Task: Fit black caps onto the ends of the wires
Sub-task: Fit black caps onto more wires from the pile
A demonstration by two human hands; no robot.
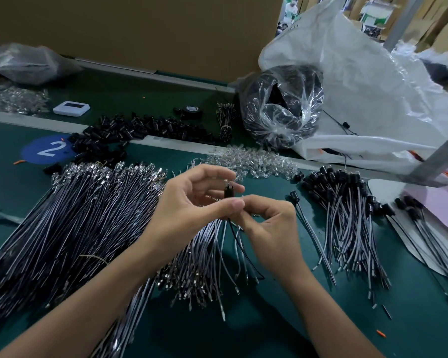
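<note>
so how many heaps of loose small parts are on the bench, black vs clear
black caps heap: 1
clear parts heaps: 2, one far left, one just behind the hands
total: 3
not counted: the black cap pinched in the left hand, and its wire held by the right hand

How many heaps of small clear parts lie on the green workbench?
2. The middle heap lies at the centre of the bench; the far-left heap lies beside the white device. Others may be hidden.
</note>
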